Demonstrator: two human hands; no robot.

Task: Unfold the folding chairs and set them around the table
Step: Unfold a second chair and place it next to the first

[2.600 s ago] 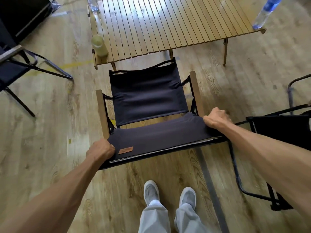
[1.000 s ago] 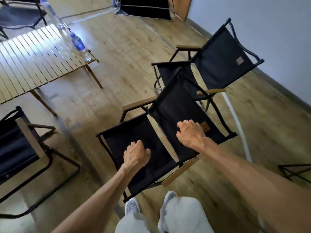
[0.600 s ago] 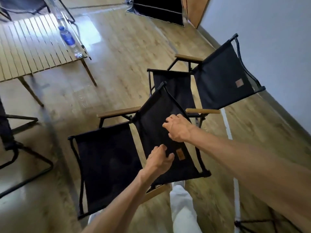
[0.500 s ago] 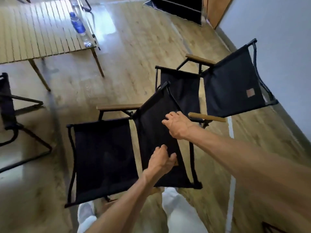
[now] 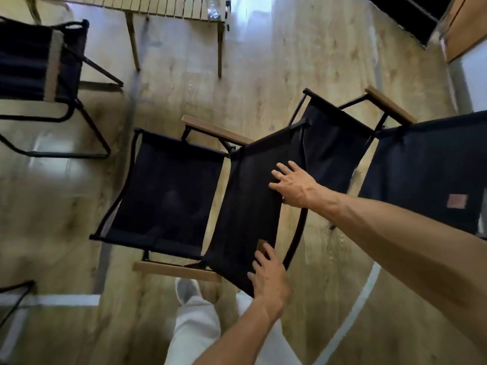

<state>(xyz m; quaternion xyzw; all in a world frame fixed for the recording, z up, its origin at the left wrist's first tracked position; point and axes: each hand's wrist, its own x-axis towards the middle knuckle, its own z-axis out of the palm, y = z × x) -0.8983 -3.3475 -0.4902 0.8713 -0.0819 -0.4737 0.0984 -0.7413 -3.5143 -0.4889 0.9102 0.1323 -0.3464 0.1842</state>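
Chair (image 5: 171,191) fabric black, armrests tan; floor (image 5: 263,75) light woodgrain; trousers (image 5: 195,330) white.

Chair (image 5: 168,191) between second chair (image 5: 34,61) left, third (image 5: 421,169) right; table (image 5: 168,6) beyond
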